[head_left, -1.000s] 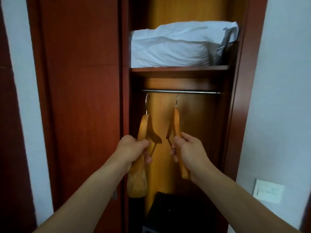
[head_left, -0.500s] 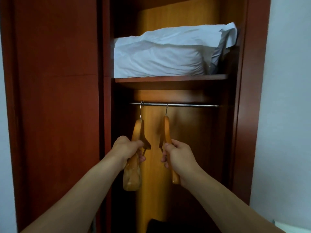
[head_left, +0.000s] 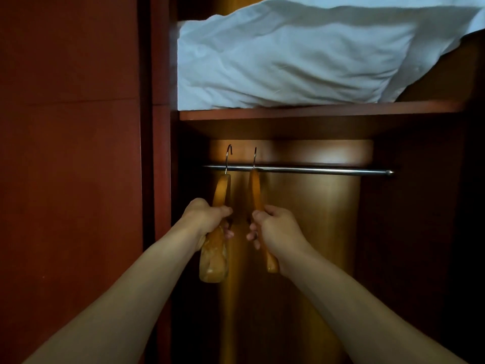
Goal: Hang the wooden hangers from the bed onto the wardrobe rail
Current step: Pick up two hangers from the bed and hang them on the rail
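I hold one wooden hanger in each hand inside the open wardrobe. My left hand (head_left: 207,219) grips the left hanger (head_left: 214,261) by its arm. My right hand (head_left: 275,227) grips the right hanger (head_left: 256,190) the same way. Both metal hooks rise above the steel rail (head_left: 315,169), which crosses in front of their shafts near its left end. I cannot tell whether either hook rests on the rail.
A white pillow (head_left: 301,56) lies on the shelf (head_left: 315,112) just above the rail. The red-brown wardrobe door panel (head_left: 70,153) fills the left side. The rail runs bare to the right of the hangers.
I have come closer to the wardrobe and raised both hangers. Their hooks, below the rail a second ago, now reach above it.
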Motion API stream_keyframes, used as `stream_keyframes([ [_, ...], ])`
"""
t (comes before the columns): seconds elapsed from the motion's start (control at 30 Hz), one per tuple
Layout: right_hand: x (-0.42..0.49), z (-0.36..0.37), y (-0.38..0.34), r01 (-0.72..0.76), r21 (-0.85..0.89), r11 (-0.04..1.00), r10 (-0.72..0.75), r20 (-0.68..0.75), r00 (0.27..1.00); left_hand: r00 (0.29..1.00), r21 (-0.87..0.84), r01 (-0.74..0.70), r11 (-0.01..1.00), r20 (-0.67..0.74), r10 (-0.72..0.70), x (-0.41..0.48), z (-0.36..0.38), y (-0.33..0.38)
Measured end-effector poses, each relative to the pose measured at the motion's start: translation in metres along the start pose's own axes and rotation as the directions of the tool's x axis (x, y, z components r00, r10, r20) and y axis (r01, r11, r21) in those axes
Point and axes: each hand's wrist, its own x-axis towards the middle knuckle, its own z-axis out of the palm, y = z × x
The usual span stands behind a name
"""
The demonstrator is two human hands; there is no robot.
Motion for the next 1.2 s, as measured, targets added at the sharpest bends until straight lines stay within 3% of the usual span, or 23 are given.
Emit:
stream_keyframes([
  [0.33,0.044,-0.009,0.020,-0.059,-0.078,0.995,0.050,-0.106,0.993,0.999,-0.027,0.028,0.999,0.028,-0.027,0.058,0.016,-0.020],
  [0.73,0.063,0.005,0.040,-0.049,-0.095,0.994,0.041,-0.087,0.995,0.996,-0.015,0.062,0.998,0.057,-0.061,0.083,0.032,-0.035],
  [1.2,0.058,0.007,0.059,-0.048,-0.165,0.985,0.026,-0.131,0.991,0.998,0.131,0.046,0.990,0.044,-0.052,0.070,0.018,-0.040],
])
